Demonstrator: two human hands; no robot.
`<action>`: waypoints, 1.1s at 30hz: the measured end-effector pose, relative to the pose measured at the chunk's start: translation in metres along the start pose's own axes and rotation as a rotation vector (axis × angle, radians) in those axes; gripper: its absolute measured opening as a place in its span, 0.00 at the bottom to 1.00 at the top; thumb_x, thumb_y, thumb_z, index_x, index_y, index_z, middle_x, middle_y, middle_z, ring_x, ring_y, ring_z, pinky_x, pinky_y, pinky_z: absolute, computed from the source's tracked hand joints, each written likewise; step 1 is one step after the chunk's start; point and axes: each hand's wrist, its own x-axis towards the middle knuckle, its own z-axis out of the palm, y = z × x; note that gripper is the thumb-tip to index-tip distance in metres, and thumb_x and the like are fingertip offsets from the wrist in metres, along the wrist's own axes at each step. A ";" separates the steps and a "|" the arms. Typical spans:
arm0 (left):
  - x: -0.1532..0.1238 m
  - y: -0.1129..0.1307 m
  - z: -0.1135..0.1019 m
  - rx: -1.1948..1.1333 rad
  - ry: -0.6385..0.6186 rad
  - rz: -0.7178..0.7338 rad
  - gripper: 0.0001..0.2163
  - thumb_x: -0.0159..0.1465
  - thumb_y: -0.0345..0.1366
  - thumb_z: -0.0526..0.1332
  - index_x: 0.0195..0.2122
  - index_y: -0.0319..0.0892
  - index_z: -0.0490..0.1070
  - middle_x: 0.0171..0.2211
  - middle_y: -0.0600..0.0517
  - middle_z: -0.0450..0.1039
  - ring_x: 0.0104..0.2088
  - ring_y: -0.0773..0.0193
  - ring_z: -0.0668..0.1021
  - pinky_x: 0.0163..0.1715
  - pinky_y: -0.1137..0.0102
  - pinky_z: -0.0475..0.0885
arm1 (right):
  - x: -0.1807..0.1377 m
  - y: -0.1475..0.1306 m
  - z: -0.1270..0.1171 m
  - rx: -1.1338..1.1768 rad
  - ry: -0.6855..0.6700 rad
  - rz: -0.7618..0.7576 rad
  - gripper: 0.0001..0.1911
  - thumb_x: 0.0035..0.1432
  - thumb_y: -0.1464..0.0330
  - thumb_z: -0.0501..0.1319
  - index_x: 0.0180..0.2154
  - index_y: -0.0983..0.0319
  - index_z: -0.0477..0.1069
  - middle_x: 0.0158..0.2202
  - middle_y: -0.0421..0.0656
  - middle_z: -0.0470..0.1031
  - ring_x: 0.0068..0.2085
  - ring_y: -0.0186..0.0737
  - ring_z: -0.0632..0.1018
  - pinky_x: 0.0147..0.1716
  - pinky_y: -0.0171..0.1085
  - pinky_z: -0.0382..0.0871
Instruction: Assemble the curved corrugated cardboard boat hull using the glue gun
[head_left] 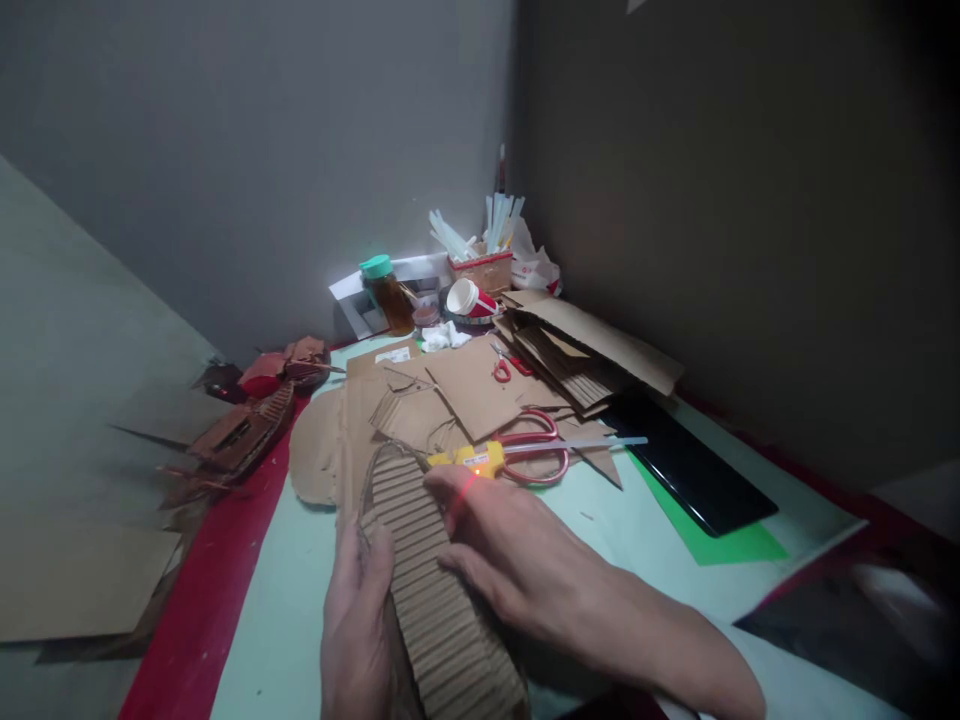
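In the lower middle of the frame lies a corrugated strip, ribs up, running from the centre down to the bottom edge. The left hand holds its left edge, the thumb on the ribs and the other fingers hidden under it. The right hand lies flat on the strip from the right side — fingers spread a little and pressing on the ribs, pinching nothing. Just above the right fingertips is a yellow glue gun with a small red light; it lies on the big scissors with red handles. Behind them, cardboard pieces cover the table, and small scissors lie on top. To the right is a black tray on a green sheet. At the back wall stand a jar with a green lid and a box of sticks.
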 end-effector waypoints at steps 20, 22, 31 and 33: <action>0.007 0.003 -0.002 0.016 0.096 0.007 0.25 0.62 0.50 0.65 0.61 0.52 0.70 0.56 0.50 0.78 0.55 0.51 0.79 0.52 0.63 0.76 | 0.016 -0.002 0.018 0.056 0.147 0.006 0.03 0.66 0.71 0.51 0.41 0.59 0.62 0.37 0.44 0.70 0.37 0.44 0.71 0.39 0.45 0.66; 0.004 0.007 0.000 -0.006 0.073 -0.005 0.22 0.63 0.46 0.65 0.58 0.50 0.71 0.52 0.49 0.80 0.50 0.52 0.82 0.44 0.65 0.79 | 0.015 -0.002 0.017 0.051 0.127 -0.004 0.05 0.67 0.69 0.49 0.39 0.59 0.62 0.37 0.45 0.72 0.37 0.44 0.72 0.39 0.45 0.67; 0.015 0.000 -0.015 -0.039 0.129 0.014 0.19 0.61 0.47 0.67 0.51 0.50 0.69 0.39 0.52 0.80 0.44 0.58 0.83 0.40 0.70 0.76 | -0.011 0.002 0.011 -0.054 0.025 -0.072 0.15 0.65 0.70 0.52 0.54 0.59 0.62 0.34 0.43 0.79 0.33 0.45 0.79 0.31 0.40 0.72; 0.019 -0.003 -0.019 -0.027 0.136 0.031 0.20 0.61 0.48 0.68 0.52 0.50 0.69 0.38 0.53 0.80 0.41 0.59 0.83 0.39 0.71 0.76 | -0.015 0.000 0.010 -0.009 0.032 -0.079 0.18 0.63 0.71 0.54 0.55 0.57 0.63 0.34 0.42 0.80 0.32 0.43 0.80 0.31 0.37 0.73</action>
